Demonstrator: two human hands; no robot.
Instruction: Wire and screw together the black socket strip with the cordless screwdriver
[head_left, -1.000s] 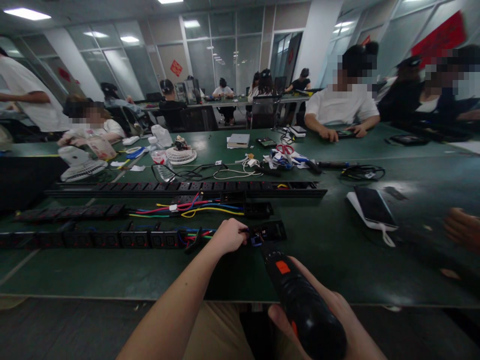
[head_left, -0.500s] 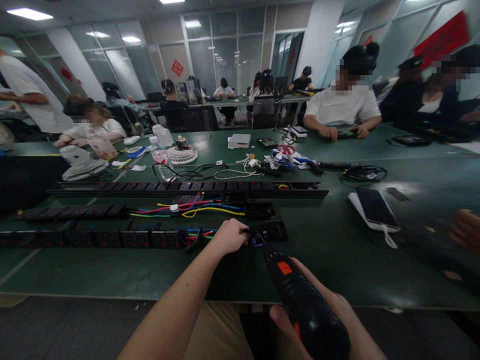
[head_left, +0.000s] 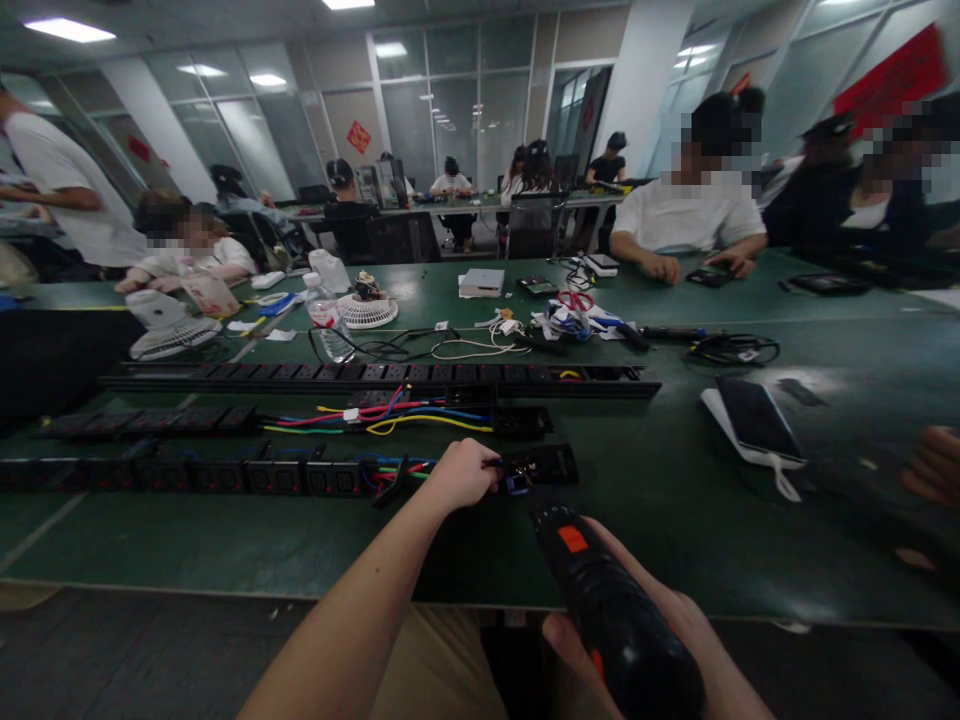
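My right hand point(head_left: 671, 610) is wrapped round a black cordless drill point(head_left: 600, 590) with an orange switch. The drill's nose points away from me, toward the small blue part point(head_left: 517, 484) at the right end of the nearest power strip. My left hand point(head_left: 469, 470) is closed in a pinch beside that blue part; what the fingertips hold is hidden. Just beyond lies the strip's black end piece point(head_left: 555, 463). To the left, the opened strip point(head_left: 285, 475) shows its sockets, with red and green wires near my left wrist.
Two more black power strips point(head_left: 375, 375) lie parallel behind, one with loose coloured wires point(head_left: 427, 424). Farther back are a water bottle point(head_left: 328, 325), a fan part point(head_left: 367, 312) and red-handled scissors point(head_left: 576, 300). A white-and-black device point(head_left: 757, 425) lies right. A co-worker's hand point(head_left: 934, 465) is at the right edge.
My two hands and the drill hold nearly the same pose. The whole view has shifted slightly. The seated person across the table has moved the dark object in their hands a little.
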